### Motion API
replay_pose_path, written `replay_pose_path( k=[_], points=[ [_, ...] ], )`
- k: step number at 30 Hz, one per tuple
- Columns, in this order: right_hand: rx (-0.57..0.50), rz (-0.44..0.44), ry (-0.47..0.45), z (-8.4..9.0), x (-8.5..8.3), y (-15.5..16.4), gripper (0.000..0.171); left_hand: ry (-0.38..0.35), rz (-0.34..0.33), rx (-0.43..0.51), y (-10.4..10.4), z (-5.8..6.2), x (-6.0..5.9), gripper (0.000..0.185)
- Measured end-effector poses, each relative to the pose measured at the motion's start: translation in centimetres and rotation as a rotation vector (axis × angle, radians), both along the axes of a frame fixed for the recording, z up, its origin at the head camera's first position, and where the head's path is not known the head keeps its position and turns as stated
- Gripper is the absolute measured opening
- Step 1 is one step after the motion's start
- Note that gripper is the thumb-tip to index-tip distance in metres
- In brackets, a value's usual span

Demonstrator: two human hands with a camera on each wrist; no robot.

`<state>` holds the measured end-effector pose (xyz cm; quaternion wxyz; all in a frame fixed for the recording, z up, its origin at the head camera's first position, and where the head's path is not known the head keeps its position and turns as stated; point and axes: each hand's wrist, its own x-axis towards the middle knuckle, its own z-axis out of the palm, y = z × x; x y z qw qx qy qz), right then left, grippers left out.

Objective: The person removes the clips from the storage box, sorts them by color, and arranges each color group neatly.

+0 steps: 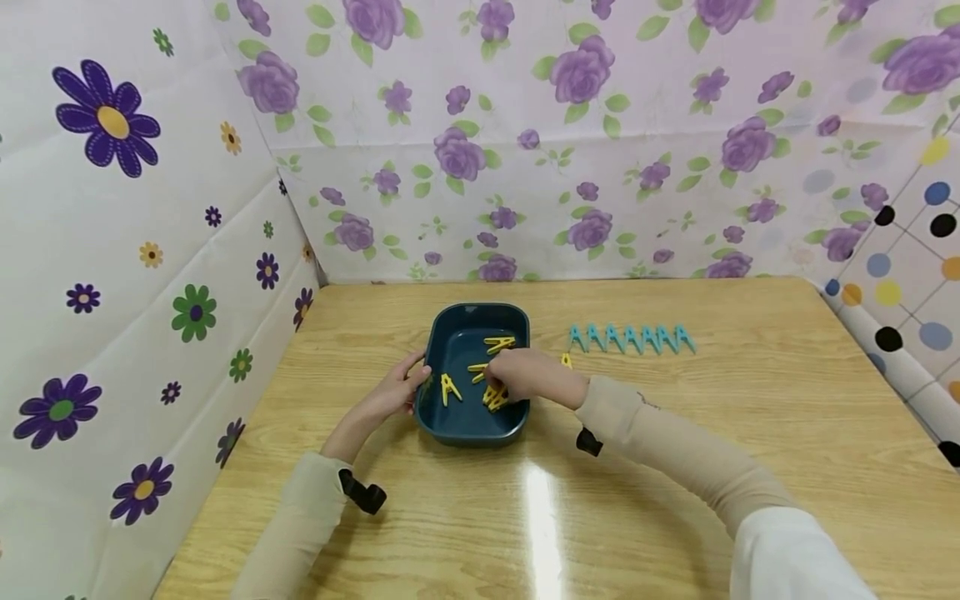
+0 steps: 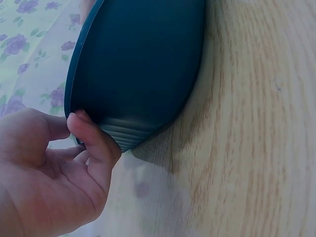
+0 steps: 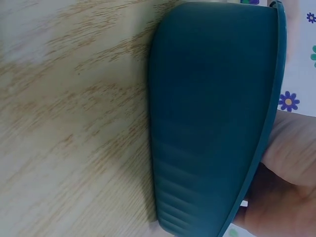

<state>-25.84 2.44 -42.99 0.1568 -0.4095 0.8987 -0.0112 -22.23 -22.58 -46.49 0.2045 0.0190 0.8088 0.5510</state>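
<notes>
A dark teal plastic basin (image 1: 472,429) stands on the wooden table, with several yellow clothespins (image 1: 450,389) lying inside. My left hand (image 1: 395,389) grips the basin's left rim; in the left wrist view the thumb and fingers (image 2: 94,143) pinch the wall near its ribbed corner. Reaching over the right rim, my right hand (image 1: 528,373) has its fingers bent down among the clothespins. Its fingertips are right at a small cluster of yellow clothespins (image 1: 495,398); I cannot tell whether they pinch one. The basin's outer wall (image 3: 212,118) hides those fingertips in the right wrist view.
A row of light blue clothespins (image 1: 632,338) lies on the table (image 1: 675,400) right of the basin. One yellow clothespin (image 1: 566,360) shows below the row's left end, just beyond my right wrist. Flowered sheets (image 1: 457,208) line the back and left side.
</notes>
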Motion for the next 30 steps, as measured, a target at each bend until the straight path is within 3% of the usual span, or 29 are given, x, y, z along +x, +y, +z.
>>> replay_pose_path(
  k=[21,30],
  points=[
    [0.060,-0.026,0.093,-0.95,0.08,-0.49,0.015,-0.006,-0.007,0.027,0.11,0.26,0.14,0.055],
    [0.010,-0.002,0.108,-0.65,-0.09,-0.32,0.016,-0.020,0.012,0.020,0.14,0.15,0.08,0.054]
  ],
)
